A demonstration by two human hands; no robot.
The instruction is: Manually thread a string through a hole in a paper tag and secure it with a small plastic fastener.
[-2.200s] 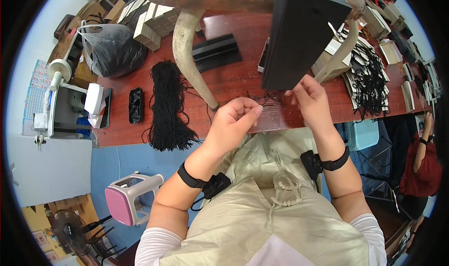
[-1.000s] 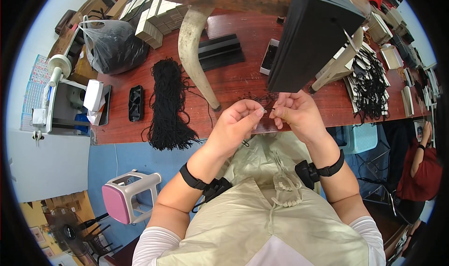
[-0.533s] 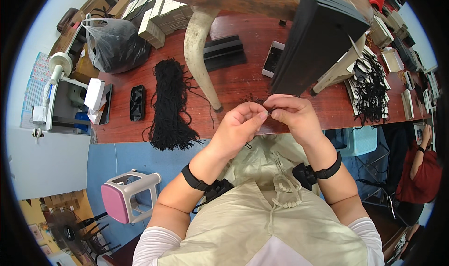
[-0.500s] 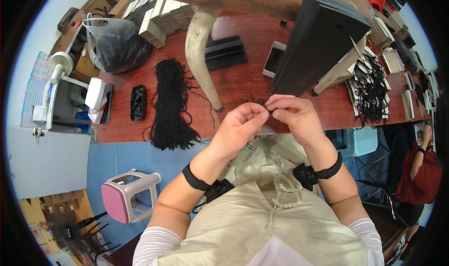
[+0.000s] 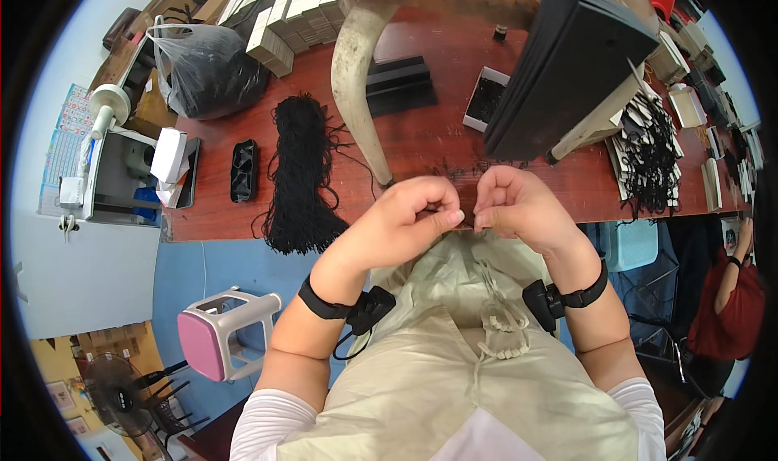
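Note:
My left hand [image 5: 413,218] is closed in a pinch in front of the table's near edge, with a bit of thin black cord [image 5: 427,212] showing by its curled fingers. Facing it across a small gap, my right hand [image 5: 523,210] also pinches with thumb and forefinger. What sits between its fingertips is too small to make out. Loose black scraps of cord [image 5: 454,171] lie on the table just beyond both hands. Left of my left hand lies a thick bundle of black cords [image 5: 300,177], its ends hanging over the edge.
On the red-brown table [image 5: 215,218] stand a pale curved leg [image 5: 356,80], tall black boards [image 5: 567,72], a small white box [image 5: 486,96] and a black tray [image 5: 244,171]. White pieces with black cords [image 5: 648,153] lie right. A pink-topped stool [image 5: 203,345] stands left; a person [image 5: 729,299] sits right.
My hands have moved apart from touching fingertips and come down slightly toward me. The cord loop that hung below my left hand no longer shows. The view has shifted a little.

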